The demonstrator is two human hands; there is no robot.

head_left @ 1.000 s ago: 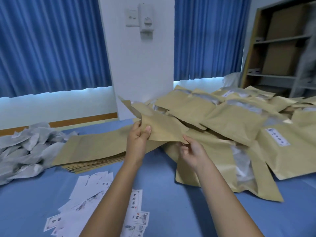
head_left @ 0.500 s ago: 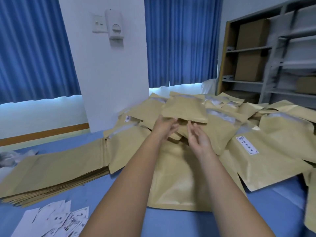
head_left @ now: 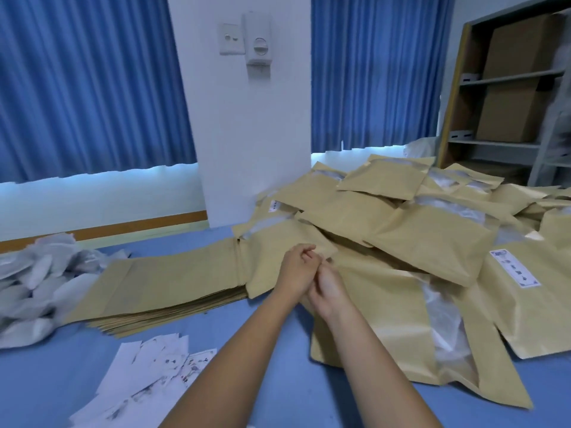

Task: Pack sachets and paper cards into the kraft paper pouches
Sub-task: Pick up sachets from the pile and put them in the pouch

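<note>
Kraft paper pouches, filled point(head_left: 426, 239): a loose heap on the right half of the blue table point(head_left: 253, 338), running from the middle to the far right edge, several overlapping, some showing clear windows and one a white label point(head_left: 514, 268).

Kraft paper pouches, flat and empty point(head_left: 173, 282): one neat stack left of centre, lying lengthwise, its right end touching the heap.

Sachets, grey-white point(head_left: 34, 282): a crumpled pile at the far left edge of the table, just beside the flat stack.

Paper cards, white with small printed marks point(head_left: 148, 378): scattered in a fan on the near left of the table, in front of the flat stack and apart from it.

My left hand point(head_left: 296, 270): at the centre, resting at the near edge of the heap, fingers curled inward in a loose fist; whether it has hold of a pouch corner, I cannot tell.

My right hand point(head_left: 327, 288): touching my left hand on its right side, fingers bent and pressed toward it; nothing visibly held, though the fingertips are hidden.

One large pouch with a clear window strip point(head_left: 383, 329): lying flat directly right of my forearms, at the near edge of the heap.

Background: a white pillar point(head_left: 247, 134) with a wall switch, blue curtains point(head_left: 86, 81) on either side, and shelving with cardboard boxes point(head_left: 509, 81) at the far right.
</note>
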